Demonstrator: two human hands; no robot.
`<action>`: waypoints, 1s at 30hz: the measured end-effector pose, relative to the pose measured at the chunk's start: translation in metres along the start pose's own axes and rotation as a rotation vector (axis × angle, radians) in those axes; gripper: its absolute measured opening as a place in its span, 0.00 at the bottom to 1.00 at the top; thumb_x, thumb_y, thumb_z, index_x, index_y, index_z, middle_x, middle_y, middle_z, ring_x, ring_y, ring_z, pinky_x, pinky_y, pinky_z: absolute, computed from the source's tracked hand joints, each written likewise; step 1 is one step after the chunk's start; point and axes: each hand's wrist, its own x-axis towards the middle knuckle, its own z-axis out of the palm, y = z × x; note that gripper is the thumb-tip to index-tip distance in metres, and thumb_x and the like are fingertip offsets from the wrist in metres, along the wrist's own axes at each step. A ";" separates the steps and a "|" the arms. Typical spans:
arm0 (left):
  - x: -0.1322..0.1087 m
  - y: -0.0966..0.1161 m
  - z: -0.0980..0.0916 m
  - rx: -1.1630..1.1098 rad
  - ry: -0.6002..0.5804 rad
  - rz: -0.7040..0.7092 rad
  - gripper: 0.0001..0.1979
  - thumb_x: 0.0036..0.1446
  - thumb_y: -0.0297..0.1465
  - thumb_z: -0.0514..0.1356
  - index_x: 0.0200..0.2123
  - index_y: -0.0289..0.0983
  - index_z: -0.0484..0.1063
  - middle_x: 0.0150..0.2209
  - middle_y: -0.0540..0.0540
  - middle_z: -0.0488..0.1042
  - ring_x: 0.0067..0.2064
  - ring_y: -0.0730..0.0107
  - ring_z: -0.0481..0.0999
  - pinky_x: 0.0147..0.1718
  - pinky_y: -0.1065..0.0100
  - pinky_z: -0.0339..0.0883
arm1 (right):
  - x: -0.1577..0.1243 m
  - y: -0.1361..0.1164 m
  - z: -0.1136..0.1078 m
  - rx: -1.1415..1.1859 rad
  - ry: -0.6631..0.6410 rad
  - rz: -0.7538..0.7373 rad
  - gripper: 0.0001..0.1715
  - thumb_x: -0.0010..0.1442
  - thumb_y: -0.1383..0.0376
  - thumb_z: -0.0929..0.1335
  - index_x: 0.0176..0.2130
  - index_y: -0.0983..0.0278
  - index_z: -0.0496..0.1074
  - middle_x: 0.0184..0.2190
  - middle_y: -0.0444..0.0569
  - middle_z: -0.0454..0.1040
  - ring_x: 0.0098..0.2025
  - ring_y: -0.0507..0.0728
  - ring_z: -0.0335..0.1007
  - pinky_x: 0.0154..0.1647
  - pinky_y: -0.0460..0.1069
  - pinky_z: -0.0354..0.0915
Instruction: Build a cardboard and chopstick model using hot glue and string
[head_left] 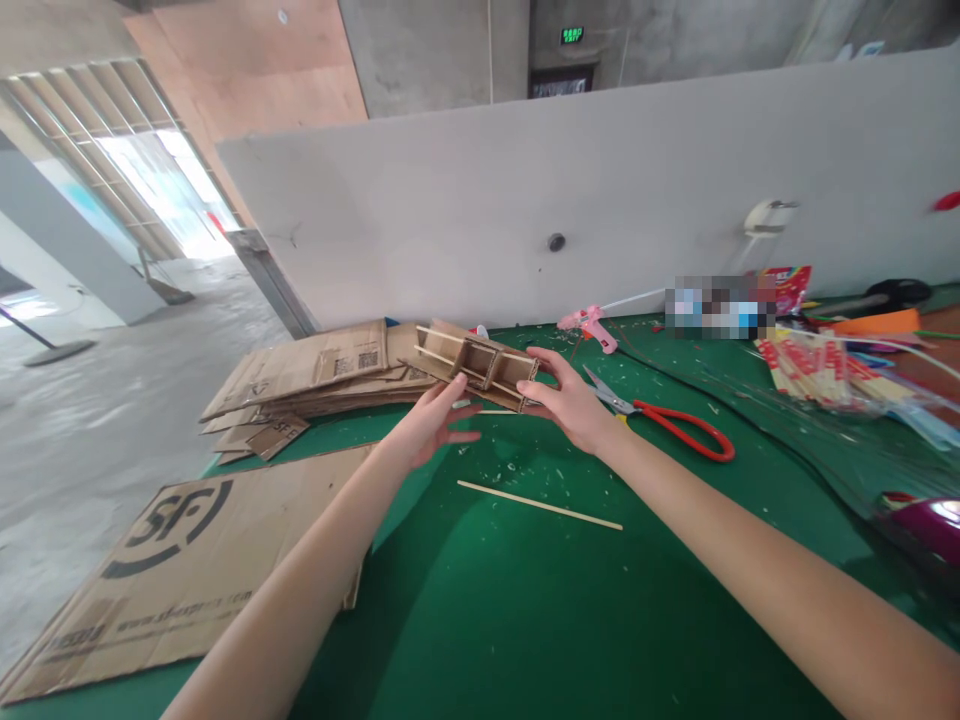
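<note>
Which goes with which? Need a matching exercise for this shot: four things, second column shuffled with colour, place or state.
Things
1. cardboard structure
2. scissors
3. glue gun
4. front stick

Descriptions
A. pink
B. thin and pale, lying on the green table
C. red-handled
D. gripped at one end by the right hand

Pairs: 1-D, 2-C, 3-A, 4-B

2 slim bare forearms (326, 560), tapering twd wrists (606, 445), 2 bare hands (568, 405)
</note>
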 end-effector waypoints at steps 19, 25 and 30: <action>-0.046 0.049 0.043 1.473 0.161 0.390 0.13 0.59 0.28 0.51 0.43 0.42 0.72 0.40 0.48 0.78 0.37 0.62 0.76 0.27 0.67 0.59 | -0.007 -0.005 0.000 -0.236 -0.347 -0.084 0.30 0.51 0.65 0.67 0.55 0.58 0.68 0.51 0.47 0.72 0.48 0.58 0.69 0.50 0.55 0.64; -0.043 0.058 0.035 1.184 0.061 0.310 0.12 0.59 0.31 0.51 0.43 0.40 0.72 0.38 0.47 0.79 0.38 0.64 0.76 0.35 0.65 0.64 | -0.011 -0.010 0.008 -0.246 -0.284 -0.156 0.26 0.55 0.60 0.68 0.53 0.62 0.70 0.53 0.50 0.72 0.53 0.59 0.69 0.54 0.54 0.62; -0.043 0.067 0.028 0.962 -0.067 0.213 0.15 0.59 0.41 0.54 0.41 0.37 0.72 0.36 0.47 0.78 0.36 0.66 0.76 0.35 0.67 0.66 | -0.009 -0.013 0.012 -0.294 -0.170 -0.203 0.19 0.58 0.57 0.66 0.45 0.64 0.73 0.43 0.48 0.76 0.45 0.57 0.71 0.47 0.52 0.64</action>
